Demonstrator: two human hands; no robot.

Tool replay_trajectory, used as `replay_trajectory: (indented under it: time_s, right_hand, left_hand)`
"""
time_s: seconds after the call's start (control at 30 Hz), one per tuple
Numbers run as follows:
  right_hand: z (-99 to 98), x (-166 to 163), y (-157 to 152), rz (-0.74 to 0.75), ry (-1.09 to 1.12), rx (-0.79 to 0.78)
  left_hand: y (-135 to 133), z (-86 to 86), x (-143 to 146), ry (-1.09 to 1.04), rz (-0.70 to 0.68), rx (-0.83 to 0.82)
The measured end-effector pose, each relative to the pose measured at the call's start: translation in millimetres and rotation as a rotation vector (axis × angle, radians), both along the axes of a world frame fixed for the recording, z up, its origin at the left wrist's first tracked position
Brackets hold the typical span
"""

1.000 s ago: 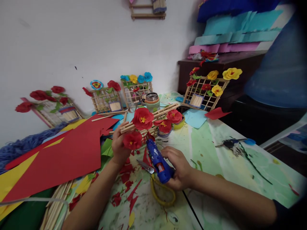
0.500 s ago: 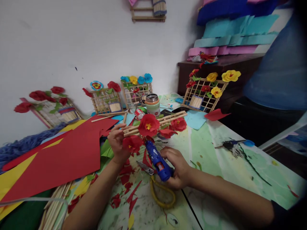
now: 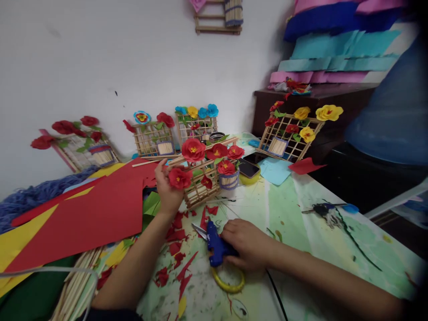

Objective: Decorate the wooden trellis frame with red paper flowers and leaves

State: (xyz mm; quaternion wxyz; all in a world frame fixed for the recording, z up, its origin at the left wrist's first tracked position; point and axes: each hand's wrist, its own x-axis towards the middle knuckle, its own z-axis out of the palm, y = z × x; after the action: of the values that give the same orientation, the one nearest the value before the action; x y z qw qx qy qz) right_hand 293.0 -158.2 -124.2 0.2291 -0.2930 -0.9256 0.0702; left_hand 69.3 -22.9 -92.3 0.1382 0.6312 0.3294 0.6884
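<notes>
My left hand (image 3: 169,185) is closed on the left side of a small lattice (image 3: 202,189) made of thin wooden sticks, held tilted above the table. Red paper flowers (image 3: 193,150) with yellow centres and a few green leaves decorate it, and a small stick basket (image 3: 229,180) with blue bands sits at its right end. Low over the table, my right hand (image 3: 249,245) has its fingers around the handle of a blue glue gun (image 3: 216,243), whose nozzle points away from me. Partly under the gun lie scissors (image 3: 229,285) with yellow-wrapped handles.
Red paper scraps (image 3: 175,234) litter the table. Large red paper sheets (image 3: 90,223) and a bundle of sticks (image 3: 75,285) lie left. Other flowered lattices (image 3: 290,136) lean at the back. A phone (image 3: 249,168) rests behind the lattice; a black cord (image 3: 277,296) trails toward me.
The glue gun has moved down, away from the flowers to beside the scissors, with my right hand still on it. My left hand has turned the lattice so its front grid and basket show.
</notes>
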Motion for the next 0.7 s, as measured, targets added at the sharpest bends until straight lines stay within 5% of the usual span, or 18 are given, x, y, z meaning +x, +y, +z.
replay_trajectory:
  time_s: [0.13,0.3,0.37,0.7]
  right_hand:
    - [21.0,-5,13,-0.067,0.004,-0.064]
    - [63.4,-34,53,-0.312,0.502,-0.304]
    - [73.7,-50,70,-0.304,0.623,-0.4]
    - [87.6,-87,94,-0.337,0.883,-0.384]
  left_hand:
    - [4,-3.6,-1,-0.007,0.032,-0.03]
    - [-9,4.1,5,0.015,0.023,-0.037]
    - [-15,8.5,8,0.042,0.012,-0.014]
    - [-19,9.7,12,0.1,0.02,0.022]
